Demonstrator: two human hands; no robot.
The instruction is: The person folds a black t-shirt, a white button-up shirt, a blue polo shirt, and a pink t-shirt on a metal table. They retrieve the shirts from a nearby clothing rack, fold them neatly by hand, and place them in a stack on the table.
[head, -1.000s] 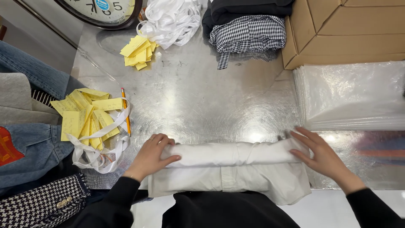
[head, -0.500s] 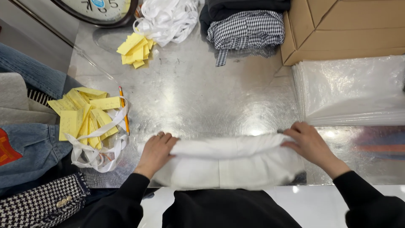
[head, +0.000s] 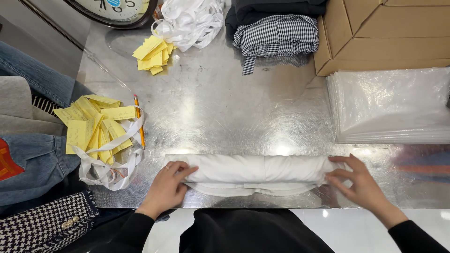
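Two hands are pressed on a rolled white garment (head: 258, 171): left hand (head: 169, 187) cupped over its left end, fingers curled on the cloth; right hand (head: 358, 185) half open, fingertips pinching its right end. The roll is laid at the near edge of the metal table (head: 225, 107). Yellow slips (head: 93, 129), white ribbon (head: 110, 164) and a pencil (head: 139, 121) are seen left of the roll; clear bags (head: 391, 105) beyond its right end.
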